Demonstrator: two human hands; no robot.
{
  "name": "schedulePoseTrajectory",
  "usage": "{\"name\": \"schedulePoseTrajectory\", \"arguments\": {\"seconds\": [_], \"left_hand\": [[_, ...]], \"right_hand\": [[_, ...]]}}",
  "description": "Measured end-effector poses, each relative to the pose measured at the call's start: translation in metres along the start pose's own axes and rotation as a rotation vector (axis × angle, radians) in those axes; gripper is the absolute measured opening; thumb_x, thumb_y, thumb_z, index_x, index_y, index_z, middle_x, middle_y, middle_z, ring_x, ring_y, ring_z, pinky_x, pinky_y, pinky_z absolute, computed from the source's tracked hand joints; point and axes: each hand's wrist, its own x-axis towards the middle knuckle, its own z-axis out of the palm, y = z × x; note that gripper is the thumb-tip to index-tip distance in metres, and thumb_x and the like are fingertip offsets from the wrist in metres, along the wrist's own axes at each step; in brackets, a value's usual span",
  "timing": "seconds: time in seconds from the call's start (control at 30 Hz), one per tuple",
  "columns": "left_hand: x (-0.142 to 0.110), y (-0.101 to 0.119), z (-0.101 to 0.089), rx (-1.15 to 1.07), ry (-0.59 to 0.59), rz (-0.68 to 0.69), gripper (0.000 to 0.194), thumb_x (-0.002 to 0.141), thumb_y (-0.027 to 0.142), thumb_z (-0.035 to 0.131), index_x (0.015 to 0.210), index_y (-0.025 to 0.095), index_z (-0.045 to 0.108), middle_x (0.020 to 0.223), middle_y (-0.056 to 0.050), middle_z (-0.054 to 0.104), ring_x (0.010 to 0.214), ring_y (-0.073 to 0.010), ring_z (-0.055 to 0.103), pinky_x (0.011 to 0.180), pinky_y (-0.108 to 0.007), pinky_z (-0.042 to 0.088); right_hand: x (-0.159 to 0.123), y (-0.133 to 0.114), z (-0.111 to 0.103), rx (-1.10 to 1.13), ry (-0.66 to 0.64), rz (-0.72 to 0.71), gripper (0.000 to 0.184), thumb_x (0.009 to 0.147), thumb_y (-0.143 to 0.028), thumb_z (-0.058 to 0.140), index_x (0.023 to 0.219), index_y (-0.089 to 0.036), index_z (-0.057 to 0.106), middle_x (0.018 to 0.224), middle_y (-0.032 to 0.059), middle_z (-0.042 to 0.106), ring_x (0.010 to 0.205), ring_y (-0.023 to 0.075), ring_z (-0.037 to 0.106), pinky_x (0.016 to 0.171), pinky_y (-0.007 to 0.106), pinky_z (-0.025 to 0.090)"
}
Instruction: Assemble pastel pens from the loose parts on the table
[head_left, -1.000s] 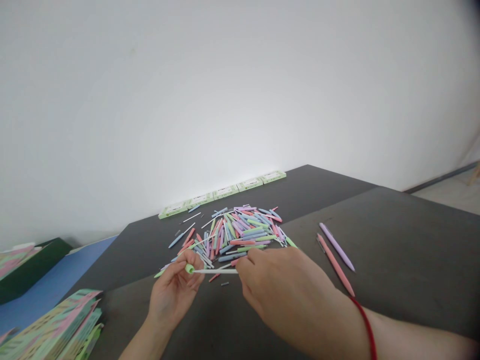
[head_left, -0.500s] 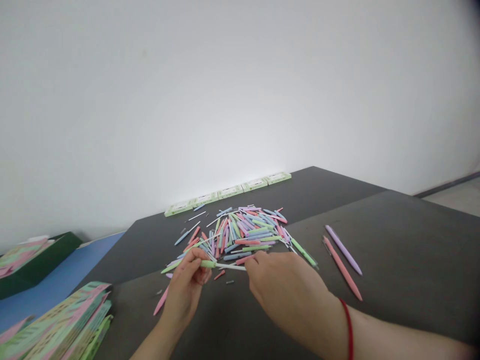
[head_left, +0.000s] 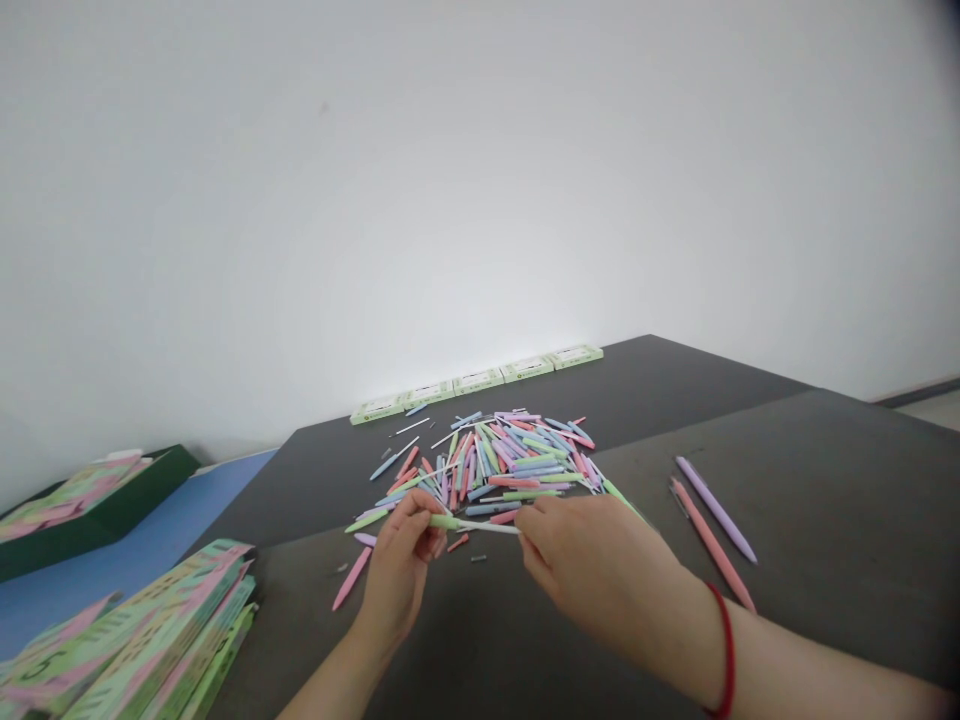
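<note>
Between thumb and fingers, my left hand (head_left: 405, 550) pinches a light green pen barrel (head_left: 444, 521). A white pen refill (head_left: 487, 527) runs from the barrel's right end to my right hand (head_left: 592, 550), whose fingers are closed round its far end; the fingertips are partly hidden. How deep the refill sits in the barrel I cannot tell. Just beyond both hands lies a heap of pastel pen parts (head_left: 517, 455) in green, pink, purple and blue. A small red piece (head_left: 458, 542) and a small clear-grey piece (head_left: 478, 559) lie on the table below the held parts.
On the right lie a purple pen (head_left: 716, 508) and a coral pen (head_left: 712, 543). A pink barrel (head_left: 351, 580) is left of my left hand. Green boxes (head_left: 478, 381) line the wall. Stacked cartons (head_left: 165, 640) and a dark green tray (head_left: 97, 515) stand at left.
The whole view has shifted, so everything appears further right. Both hands keep their hold on the barrel and refill, with little change between them.
</note>
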Motion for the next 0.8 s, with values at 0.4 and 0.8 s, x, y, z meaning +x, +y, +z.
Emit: {"name": "schedulePoseTrajectory", "arguments": {"seconds": [0.4, 0.8], "left_hand": [[-0.008, -0.006, 0.005, 0.184, -0.037, 0.062, 0.019, 0.082, 0.036, 0.056, 0.076, 0.018, 0.054, 0.059, 0.004, 0.045, 0.054, -0.0115, 0.037, 0.055, -0.023, 0.031], [-0.016, 0.009, 0.008, 0.413, -0.068, 0.226, 0.013, 0.086, 0.028, 0.053, 0.096, 0.021, 0.050, 0.072, 0.002, 0.052, 0.062, -0.0143, 0.047, 0.061, -0.024, 0.036]], "right_hand": [[0.010, 0.008, 0.027, 0.210, 0.024, -0.012, 0.025, 0.088, -0.021, 0.042, 0.072, -0.018, 0.061, 0.072, 0.0032, 0.068, 0.061, 0.0146, 0.058, 0.055, 0.025, 0.030], [0.018, 0.019, 0.070, 0.747, 0.020, -0.094, 0.024, 0.090, -0.023, 0.042, 0.074, -0.017, 0.059, 0.068, -0.0015, 0.057, 0.062, 0.0117, 0.049, 0.058, 0.022, 0.034]]}}
